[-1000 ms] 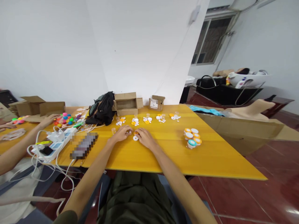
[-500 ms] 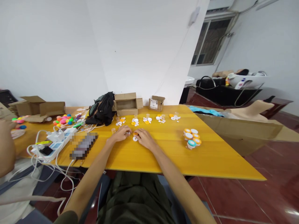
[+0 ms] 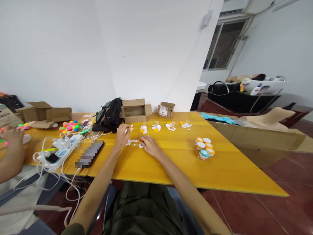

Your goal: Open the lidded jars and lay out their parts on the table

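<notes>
My left hand (image 3: 121, 135) is over the table beside the leftmost group of small parts, its fingers bent and closed together. What lies between its fingertips is too small to make out. My right hand (image 3: 150, 146) rests nearer the middle, with its fingertips closed on an orange ring-shaped lid (image 3: 140, 140). Just below that lid lies a white disc (image 3: 140, 146). Small white pieces (image 3: 132, 141) are scattered on the table between my two hands. Behind them, several groups of white discs, orange lids (image 3: 156, 130) and clear cups (image 3: 173, 124) form a row.
Lidded jars (image 3: 204, 153) stand clustered on the right of the table (image 3: 176, 166). Two cardboard boxes (image 3: 134, 110) and a black bag (image 3: 110, 114) line the wall. To the left are a phone (image 3: 91, 154), a power strip (image 3: 64, 151), cables and another person's hand (image 3: 13, 137).
My left hand has moved back and slightly left, uncovering the small white pieces on the table. My right hand stays at the orange lid. Another person's hand shows more at left.
</notes>
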### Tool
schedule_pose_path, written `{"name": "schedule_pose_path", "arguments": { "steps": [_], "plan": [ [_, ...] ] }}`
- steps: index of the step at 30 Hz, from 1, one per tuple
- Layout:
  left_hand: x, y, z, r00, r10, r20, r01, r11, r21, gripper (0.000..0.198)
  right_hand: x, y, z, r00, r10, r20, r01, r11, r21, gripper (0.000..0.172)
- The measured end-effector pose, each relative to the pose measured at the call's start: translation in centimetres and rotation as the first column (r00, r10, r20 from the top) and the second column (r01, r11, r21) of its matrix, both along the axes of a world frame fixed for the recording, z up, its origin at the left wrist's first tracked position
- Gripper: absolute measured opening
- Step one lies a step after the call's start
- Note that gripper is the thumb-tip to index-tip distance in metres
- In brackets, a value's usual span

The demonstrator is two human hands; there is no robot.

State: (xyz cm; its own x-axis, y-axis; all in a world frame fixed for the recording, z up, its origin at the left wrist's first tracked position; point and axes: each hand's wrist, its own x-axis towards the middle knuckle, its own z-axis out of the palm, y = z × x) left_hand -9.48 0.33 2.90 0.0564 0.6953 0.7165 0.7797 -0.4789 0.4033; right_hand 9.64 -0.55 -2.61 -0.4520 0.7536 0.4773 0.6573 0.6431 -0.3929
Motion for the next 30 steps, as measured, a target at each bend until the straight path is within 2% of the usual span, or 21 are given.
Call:
{"name": "schedule_pose_path", "arguments": {
  "steps": [3, 8, 15, 22, 30],
  "plan": [
    [-0.4, 0.1, 0.2, 0.987, 0.095, 0.132, -0.1, 0.994, 0.034, 0.013, -0.4, 0.1, 0.0, 1.0, 0.004, 0.01, -0.004, 1.0, -0.005, 0.015],
    [-0.8, 0.4, 0.1, 0.956, 0.14, 0.258, -0.155, 0.987, 0.036, 0.012, -1.0, 0.3, 0.2, 0.999, 0.031, 0.034, -0.031, 0.999, -0.01, 0.017],
    [-0.5, 0.5, -0.2, 0.954, 0.166, 0.248, -0.181, 0.983, 0.038, 0.012, -3.3, 0.3, 0.7, 0.997, 0.031, 0.071, -0.028, 0.999, -0.037, 0.017],
    [-0.5, 0.4, -0.1, 0.957, 0.172, 0.232, -0.181, 0.983, 0.02, 0.012, -5.6, -0.4, 1.6, 0.993, 0.006, 0.119, 0.0, 0.998, -0.057, 0.028],
    [-1.0, 0.0, 0.3, 0.969, 0.157, 0.189, -0.16, 0.987, 0.002, 0.013, -6.4, -0.3, 2.2, 0.994, -0.005, 0.106, 0.017, 0.994, -0.108, 0.031]
  ]
}}
